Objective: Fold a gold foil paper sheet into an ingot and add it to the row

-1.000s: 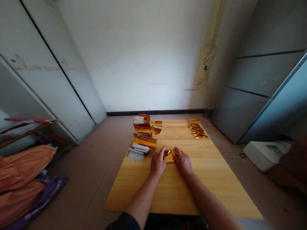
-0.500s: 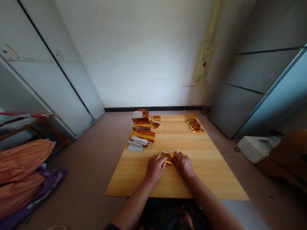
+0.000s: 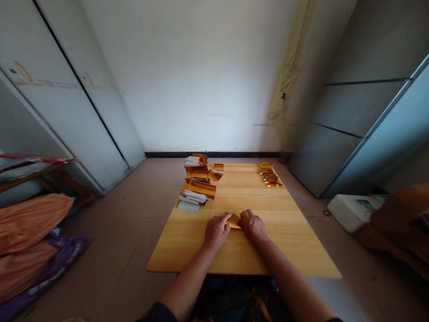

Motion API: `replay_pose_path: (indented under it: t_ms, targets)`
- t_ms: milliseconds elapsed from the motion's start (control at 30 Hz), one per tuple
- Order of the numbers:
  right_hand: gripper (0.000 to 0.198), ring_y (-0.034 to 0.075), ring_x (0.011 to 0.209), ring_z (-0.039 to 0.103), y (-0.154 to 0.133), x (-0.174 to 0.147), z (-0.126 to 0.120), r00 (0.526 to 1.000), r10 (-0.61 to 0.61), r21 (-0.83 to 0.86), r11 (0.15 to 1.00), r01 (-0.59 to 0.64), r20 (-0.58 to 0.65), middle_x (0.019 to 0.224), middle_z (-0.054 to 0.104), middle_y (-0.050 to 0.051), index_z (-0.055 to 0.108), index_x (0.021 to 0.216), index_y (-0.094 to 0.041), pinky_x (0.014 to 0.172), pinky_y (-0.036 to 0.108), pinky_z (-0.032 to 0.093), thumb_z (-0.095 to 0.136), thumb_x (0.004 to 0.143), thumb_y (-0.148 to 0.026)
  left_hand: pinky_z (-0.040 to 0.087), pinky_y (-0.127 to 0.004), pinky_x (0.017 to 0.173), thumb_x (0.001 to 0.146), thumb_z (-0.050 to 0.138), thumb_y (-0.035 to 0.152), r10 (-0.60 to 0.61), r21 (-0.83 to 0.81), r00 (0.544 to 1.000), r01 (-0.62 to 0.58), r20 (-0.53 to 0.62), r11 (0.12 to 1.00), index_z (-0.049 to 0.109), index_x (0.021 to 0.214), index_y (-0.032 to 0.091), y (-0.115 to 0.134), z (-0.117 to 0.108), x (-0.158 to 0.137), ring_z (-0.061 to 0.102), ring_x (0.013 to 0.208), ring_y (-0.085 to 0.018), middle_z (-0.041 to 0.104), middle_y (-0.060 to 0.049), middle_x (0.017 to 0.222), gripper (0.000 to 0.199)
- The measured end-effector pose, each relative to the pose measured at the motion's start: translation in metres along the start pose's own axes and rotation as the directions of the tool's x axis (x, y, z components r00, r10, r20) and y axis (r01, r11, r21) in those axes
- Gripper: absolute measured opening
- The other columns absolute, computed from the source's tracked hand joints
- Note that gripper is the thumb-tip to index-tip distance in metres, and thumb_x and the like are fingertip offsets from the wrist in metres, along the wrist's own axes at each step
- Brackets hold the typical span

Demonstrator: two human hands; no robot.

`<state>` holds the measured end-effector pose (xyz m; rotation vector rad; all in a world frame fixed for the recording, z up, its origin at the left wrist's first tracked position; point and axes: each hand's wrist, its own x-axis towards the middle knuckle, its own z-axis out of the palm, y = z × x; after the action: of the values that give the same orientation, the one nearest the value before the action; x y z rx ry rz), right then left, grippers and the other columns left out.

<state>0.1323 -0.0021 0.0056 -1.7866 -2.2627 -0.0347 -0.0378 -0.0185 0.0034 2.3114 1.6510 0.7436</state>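
A small sheet of gold foil paper lies on the wooden table between my hands, partly folded. My left hand pinches its left end, with the thumb and fingers closed on it. At the other end, my right hand grips the paper, and its fingers cover that edge. Beyond my left hand are loose piles of gold foil paper with white backs showing, some of them curled. Far right on the table, a row of folded gold paper pieces lies overlapping.
The wooden table stands before a white wall. Grey cabinets are on the left, and a grey fridge-like unit is on the right. Orange and purple bags lie at the left; a white box sits on the right.
The foil paper between my hands now looks flatter and narrower, its raised right corner no longer showing. My left thumb and fingers have shifted slightly along its edge. The view has tilted a little.
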Motion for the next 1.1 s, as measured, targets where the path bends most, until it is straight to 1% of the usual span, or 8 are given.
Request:
replay_pose_path:
  t_ms: [67, 167, 267, 433, 567, 767, 933, 1100]
  targets:
    - [0.009, 0.008, 0.059, 0.055, 0.001, 0.002, -0.001, 1.000, 0.013, -0.009, 1.000, -0.013, 0.014, 0.083, 0.059, 0.002, 0.056, 0.083, -0.018, 0.050, 0.022, 0.025, 0.049, 0.087, -0.022, 0.043, -0.033, 0.088, 0.084, 0.050, 0.015, -0.028, 0.023, 0.999, 0.028, 0.021, 0.999, 0.056, 0.121, 0.022, 0.002, 0.001, 0.002, 0.059, 0.096, -0.019, 0.066, -0.004, 0.112, 0.038]
    - [0.008, 0.008, 0.059, 0.056, 0.002, 0.003, -0.001, 0.999, 0.032, -0.003, 0.999, -0.032, 0.026, 0.084, 0.059, 0.002, 0.056, 0.085, -0.019, 0.048, 0.022, 0.024, 0.050, 0.087, -0.023, 0.043, -0.032, 0.084, 0.085, 0.049, 0.016, -0.061, 0.088, 0.996, 0.056, 0.058, 0.995, 0.059, 0.116, 0.023, 0.007, 0.000, 0.003, 0.060, 0.094, -0.020, 0.069, -0.004, 0.104, 0.033]
    - [0.007, 0.007, 0.059, 0.056, 0.004, 0.003, -0.001, 0.998, 0.054, 0.049, 0.997, -0.056, 0.038, 0.084, 0.060, 0.001, 0.057, 0.085, -0.020, 0.049, 0.022, 0.024, 0.050, 0.087, -0.022, 0.042, -0.032, 0.081, 0.085, 0.050, 0.017, -0.087, 0.146, 0.994, 0.076, 0.068, 0.986, 0.061, 0.113, 0.024, 0.012, -0.001, 0.001, 0.059, 0.093, -0.020, 0.069, -0.003, 0.099, 0.031]
    - [0.017, 0.007, 0.059, 0.054, 0.005, 0.000, -0.001, 0.996, 0.082, 0.117, 0.989, -0.084, 0.024, 0.083, 0.061, 0.000, 0.059, 0.086, -0.021, 0.051, 0.022, 0.025, 0.043, 0.090, -0.022, 0.039, -0.031, 0.079, 0.084, 0.053, 0.019, -0.100, 0.221, 0.991, 0.078, 0.089, 0.972, 0.063, 0.109, 0.026, 0.017, -0.001, -0.003, 0.057, 0.092, -0.020, 0.067, -0.004, 0.096, 0.027]
    - [0.020, 0.006, 0.057, 0.052, 0.003, -0.006, 0.000, 0.997, 0.071, 0.132, 0.989, -0.071, 0.003, 0.079, 0.059, 0.000, 0.058, 0.082, -0.020, 0.051, 0.021, 0.025, 0.041, 0.091, -0.022, 0.038, -0.033, 0.077, 0.085, 0.052, 0.021, -0.099, 0.240, 0.991, 0.074, 0.093, 0.968, 0.062, 0.108, 0.026, 0.018, -0.002, -0.007, 0.056, 0.091, -0.021, 0.066, -0.004, 0.094, 0.026]
    - [0.022, 0.009, 0.066, 0.054, 0.003, -0.011, 0.000, 0.997, 0.027, 0.160, 0.987, -0.015, -0.070, 0.075, 0.058, 0.001, 0.059, 0.075, -0.019, 0.056, 0.019, 0.029, 0.042, 0.089, -0.020, 0.036, -0.034, 0.075, 0.085, 0.053, 0.021, -0.087, 0.271, 0.994, 0.065, 0.072, 0.961, 0.062, 0.108, 0.025, 0.017, 0.000, -0.012, 0.055, 0.089, -0.021, 0.064, -0.004, 0.091, 0.025]
    - [0.023, 0.009, 0.065, 0.055, 0.006, -0.011, -0.001, 0.994, 0.052, 0.291, 0.957, -0.021, -0.098, 0.075, 0.060, 0.001, 0.063, 0.078, -0.021, 0.058, 0.018, 0.033, 0.042, 0.088, -0.022, 0.035, -0.034, 0.074, 0.083, 0.055, 0.021, -0.084, 0.281, 0.995, 0.067, 0.049, 0.957, 0.062, 0.106, 0.026, 0.018, 0.000, -0.015, 0.053, 0.088, -0.021, 0.063, -0.004, 0.089, 0.025]
    - [0.025, 0.010, 0.064, 0.056, 0.011, -0.010, -0.001, 0.995, 0.030, 0.388, 0.922, 0.009, -0.095, 0.074, 0.061, 0.002, 0.064, 0.078, -0.021, 0.059, 0.018, 0.036, 0.040, 0.087, -0.025, 0.034, -0.035, 0.076, 0.084, 0.052, 0.023, -0.053, 0.249, 0.998, 0.047, 0.017, 0.967, 0.061, 0.106, 0.026, 0.022, -0.005, -0.021, 0.051, 0.088, -0.021, 0.060, -0.004, 0.088, 0.024]
